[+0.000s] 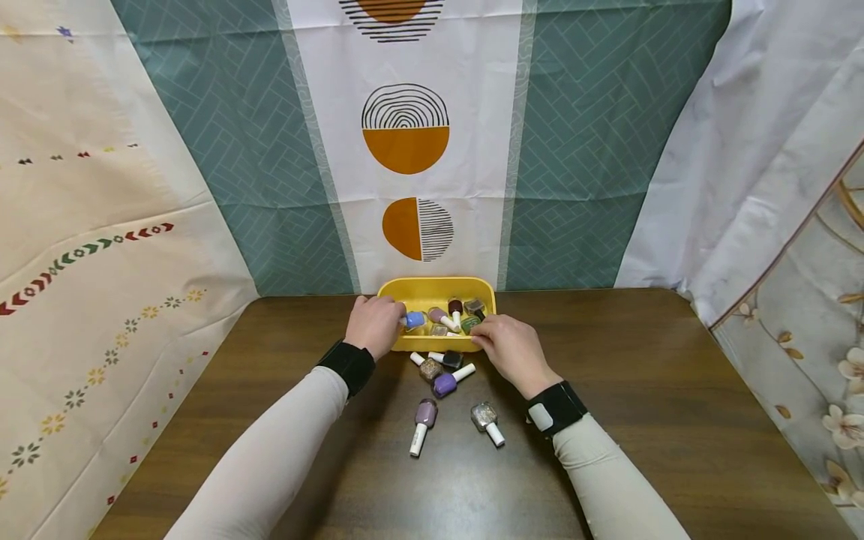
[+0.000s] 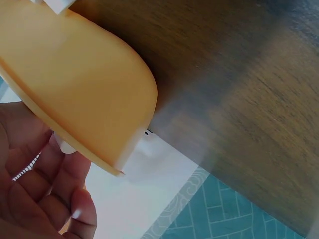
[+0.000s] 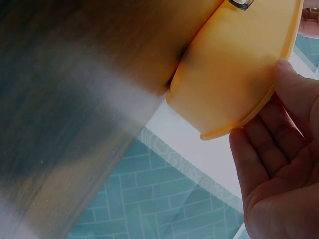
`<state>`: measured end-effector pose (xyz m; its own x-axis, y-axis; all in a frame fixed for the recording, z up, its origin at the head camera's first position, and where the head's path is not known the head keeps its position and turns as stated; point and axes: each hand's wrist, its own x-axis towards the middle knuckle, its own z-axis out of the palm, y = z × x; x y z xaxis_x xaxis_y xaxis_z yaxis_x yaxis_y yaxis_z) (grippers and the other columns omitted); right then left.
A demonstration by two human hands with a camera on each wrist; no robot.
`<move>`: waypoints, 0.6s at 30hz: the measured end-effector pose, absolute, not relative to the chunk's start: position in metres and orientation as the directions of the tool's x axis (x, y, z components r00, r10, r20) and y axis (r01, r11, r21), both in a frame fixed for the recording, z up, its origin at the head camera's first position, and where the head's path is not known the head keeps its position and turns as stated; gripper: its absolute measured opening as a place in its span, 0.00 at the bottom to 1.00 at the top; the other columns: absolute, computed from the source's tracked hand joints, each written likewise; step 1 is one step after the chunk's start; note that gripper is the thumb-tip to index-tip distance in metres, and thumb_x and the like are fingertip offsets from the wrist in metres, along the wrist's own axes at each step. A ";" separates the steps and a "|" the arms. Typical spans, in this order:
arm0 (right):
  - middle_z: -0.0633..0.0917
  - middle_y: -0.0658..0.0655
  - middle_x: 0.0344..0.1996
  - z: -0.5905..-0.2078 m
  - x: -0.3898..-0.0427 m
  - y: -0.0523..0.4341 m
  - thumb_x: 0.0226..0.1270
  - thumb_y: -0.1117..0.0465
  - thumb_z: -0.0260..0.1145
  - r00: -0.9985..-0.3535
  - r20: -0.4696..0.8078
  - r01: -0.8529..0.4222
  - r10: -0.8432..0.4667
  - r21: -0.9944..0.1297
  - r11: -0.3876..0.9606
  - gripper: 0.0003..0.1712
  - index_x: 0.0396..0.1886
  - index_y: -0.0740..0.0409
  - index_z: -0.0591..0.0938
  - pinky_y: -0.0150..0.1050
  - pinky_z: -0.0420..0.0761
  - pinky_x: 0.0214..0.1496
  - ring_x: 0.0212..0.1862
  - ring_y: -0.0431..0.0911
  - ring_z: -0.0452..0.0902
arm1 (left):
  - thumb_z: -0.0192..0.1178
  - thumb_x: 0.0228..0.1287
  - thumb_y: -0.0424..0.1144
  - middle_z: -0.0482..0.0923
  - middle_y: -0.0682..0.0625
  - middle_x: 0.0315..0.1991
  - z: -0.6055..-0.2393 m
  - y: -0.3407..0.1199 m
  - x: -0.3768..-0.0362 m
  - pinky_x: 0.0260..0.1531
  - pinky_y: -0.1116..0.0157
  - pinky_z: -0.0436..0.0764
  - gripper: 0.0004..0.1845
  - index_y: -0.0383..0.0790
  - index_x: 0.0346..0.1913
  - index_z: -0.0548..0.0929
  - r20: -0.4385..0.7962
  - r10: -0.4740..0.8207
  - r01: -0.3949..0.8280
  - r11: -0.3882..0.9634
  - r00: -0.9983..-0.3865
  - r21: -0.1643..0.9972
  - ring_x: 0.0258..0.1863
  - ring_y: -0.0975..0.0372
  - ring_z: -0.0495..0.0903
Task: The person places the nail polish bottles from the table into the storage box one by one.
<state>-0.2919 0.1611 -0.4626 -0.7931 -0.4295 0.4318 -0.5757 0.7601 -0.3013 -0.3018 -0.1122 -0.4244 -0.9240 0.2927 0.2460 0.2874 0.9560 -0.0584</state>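
Observation:
A shallow yellow bin (image 1: 436, 289) stands near the table's back edge with several nail polish bottles inside. At its left end, my left hand (image 1: 375, 325) pinches the white cap of a blue nail polish bottle (image 1: 415, 319); in the left wrist view the cap (image 2: 66, 146) shows between the fingers, behind the rim. At the right end, my right hand (image 1: 511, 346) grips the bin's rim, its thumb (image 3: 285, 69) at the outer side and its fingers beyond. Close by those fingers lie a green bottle (image 1: 469, 324) and a dark one (image 1: 474, 306) with a black cap.
In front of the bin lie a gold glitter bottle (image 1: 430, 368), a black bottle (image 1: 452, 360) and a bright purple bottle (image 1: 445, 385). Nearer are a mauve bottle (image 1: 426, 413) and a silver glitter bottle (image 1: 484, 415). Patterned cloth (image 1: 432, 180) hangs right behind the table.

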 end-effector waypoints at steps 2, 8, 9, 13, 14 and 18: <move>0.90 0.51 0.37 -0.463 -0.292 0.161 0.73 0.60 0.80 -0.791 0.435 -0.577 -0.429 -0.300 0.760 0.05 0.44 0.55 0.95 0.49 0.87 0.47 0.42 0.49 0.87 | 0.76 0.72 0.37 0.88 0.46 0.37 -0.425 -0.111 -0.303 0.51 0.47 0.78 0.04 0.41 0.45 0.94 0.238 0.292 0.286 0.956 -0.926 -0.059 0.41 0.50 0.86; 0.91 0.51 0.38 -0.463 -0.292 0.161 0.73 0.60 0.80 -0.790 0.436 -0.578 -0.430 -0.297 0.760 0.05 0.44 0.55 0.95 0.50 0.87 0.47 0.43 0.49 0.87 | 0.78 0.70 0.41 0.89 0.47 0.37 -0.427 -0.108 -0.308 0.52 0.49 0.80 0.07 0.41 0.44 0.95 0.200 0.292 0.286 0.956 -0.935 -0.060 0.41 0.52 0.85; 0.91 0.51 0.38 -0.463 -0.292 0.161 0.73 0.60 0.80 -0.791 0.436 -0.577 -0.430 -0.298 0.760 0.05 0.44 0.55 0.95 0.50 0.87 0.48 0.43 0.49 0.87 | 0.79 0.70 0.41 0.89 0.47 0.37 -0.427 -0.108 -0.309 0.52 0.49 0.80 0.08 0.41 0.44 0.95 0.197 0.291 0.285 0.957 -0.936 -0.060 0.41 0.52 0.85; 0.91 0.51 0.38 -0.463 -0.292 0.160 0.73 0.60 0.79 -0.791 0.438 -0.576 -0.427 -0.299 0.761 0.05 0.43 0.55 0.95 0.50 0.87 0.48 0.43 0.49 0.87 | 0.79 0.69 0.41 0.89 0.47 0.37 -0.428 -0.108 -0.310 0.52 0.49 0.80 0.07 0.41 0.43 0.94 0.203 0.292 0.285 0.956 -0.935 -0.065 0.40 0.52 0.85; 0.91 0.51 0.38 -0.463 -0.292 0.161 0.73 0.60 0.79 -0.791 0.438 -0.576 -0.427 -0.299 0.761 0.04 0.43 0.55 0.95 0.50 0.87 0.48 0.43 0.49 0.87 | 0.79 0.69 0.41 0.89 0.47 0.36 -0.428 -0.108 -0.310 0.52 0.48 0.80 0.07 0.41 0.43 0.94 0.205 0.291 0.284 0.957 -0.934 -0.064 0.40 0.52 0.86; 0.91 0.51 0.38 -0.463 -0.291 0.161 0.73 0.60 0.79 -0.794 0.434 -0.573 -0.426 -0.299 0.763 0.04 0.43 0.54 0.95 0.50 0.87 0.48 0.44 0.49 0.87 | 0.79 0.70 0.41 0.89 0.48 0.36 -0.428 -0.108 -0.311 0.53 0.47 0.80 0.06 0.43 0.41 0.94 0.210 0.279 0.275 0.960 -0.937 -0.053 0.39 0.52 0.86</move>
